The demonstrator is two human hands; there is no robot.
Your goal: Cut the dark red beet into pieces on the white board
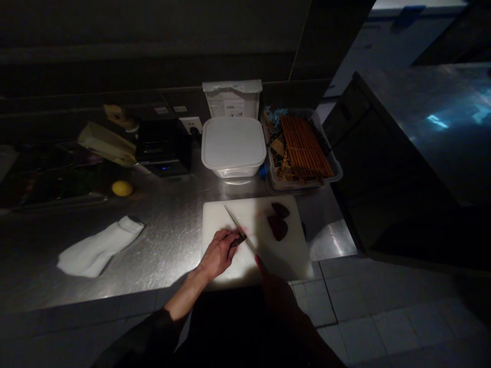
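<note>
On a shiny counter (164,240) sits a white board (220,212). Going by a clock on the board's middle, a box (333,176) with a wooden mat is at 1, a white tub (233,140) at 12, and a cloth (102,248) at 9.

The right hand (270,281), at 5 o'clock, is dim, but its fingers look wrapped round the handle of a knife (250,246) whose tip points to 11. The left hand (219,251), near 9, has bent fingers that hold down a small dark chunk (238,239) just left of the middle, by the blade. Two dark pieces (277,227) lie toward 1 and 2.

The step seems to be cutting the chunk. The next move likely calls for a slow, straight push down, with the left fingertips tucked back from the blade.
</note>
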